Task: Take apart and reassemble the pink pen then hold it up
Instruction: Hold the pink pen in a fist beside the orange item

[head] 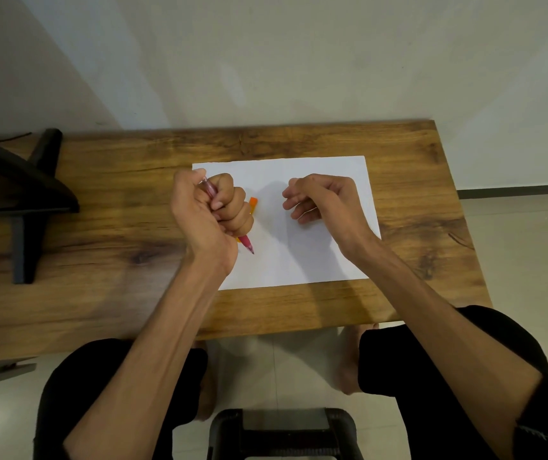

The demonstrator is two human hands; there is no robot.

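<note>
Now left hand (213, 210) fists the pink pen (245, 243); right hand (324, 200) loose, empty. Steady barrel, twist tip gently over paper (315, 254).

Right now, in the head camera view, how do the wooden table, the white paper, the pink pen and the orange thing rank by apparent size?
1. wooden table
2. white paper
3. pink pen, mostly hidden in the left hand
4. orange thing, largely hidden behind that hand, so its place below the pen is unsure.
</note>
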